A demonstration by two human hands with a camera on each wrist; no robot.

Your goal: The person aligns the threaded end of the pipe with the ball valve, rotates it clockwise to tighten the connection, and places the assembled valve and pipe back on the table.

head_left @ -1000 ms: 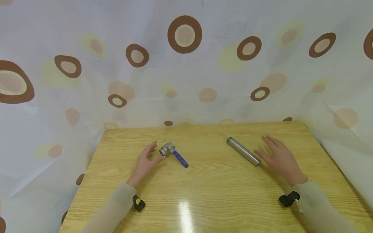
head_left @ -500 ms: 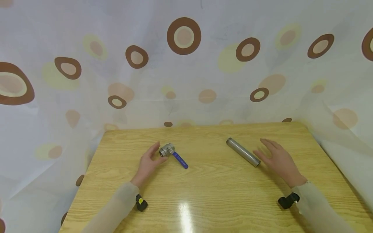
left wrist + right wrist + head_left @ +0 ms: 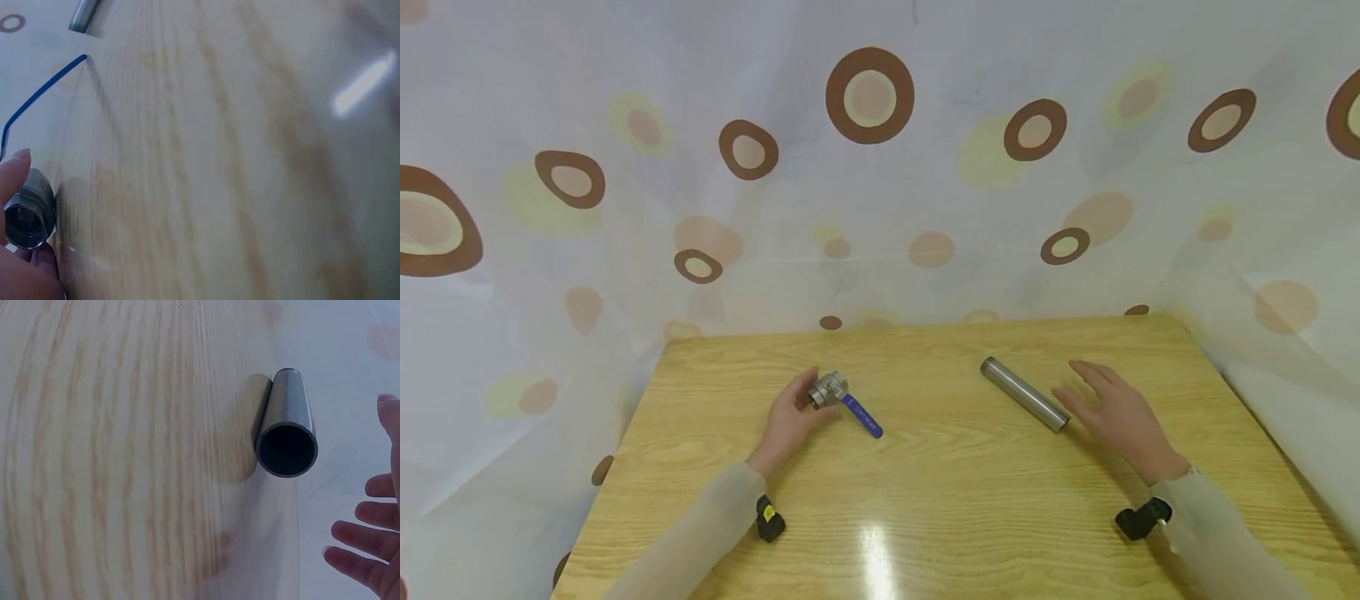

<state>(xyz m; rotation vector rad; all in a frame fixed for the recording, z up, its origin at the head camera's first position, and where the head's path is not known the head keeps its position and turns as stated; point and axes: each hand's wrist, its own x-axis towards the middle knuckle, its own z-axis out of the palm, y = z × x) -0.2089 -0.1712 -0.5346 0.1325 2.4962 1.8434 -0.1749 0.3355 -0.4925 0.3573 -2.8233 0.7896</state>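
A steel ball valve (image 3: 828, 389) with a blue lever handle (image 3: 862, 417) lies on the table, left of the middle. My left hand (image 3: 792, 422) is at its left end, thumb on the near side and fingers on the far side; the left wrist view shows the valve's threaded opening (image 3: 26, 228) between them. Whether they touch it I cannot tell. To the right rests a steel pipe (image 3: 1025, 393), lying diagonally. Beside its near end hovers my right hand (image 3: 1123, 421), fingers extended and apart from the pipe; the right wrist view shows the pipe's hollow end (image 3: 287, 450).
The wooden table (image 3: 940, 500) reaches back to a white sheet (image 3: 790, 208) with brown and yellow circles, which also hangs on both sides. Each sleeve carries a small black wrist camera, the left one (image 3: 770, 518) and the right one (image 3: 1138, 521).
My left hand has moved right and closer round the valve's end, its thumb now along the near side. Valve and pipe lie where they were. My right hand has barely moved.
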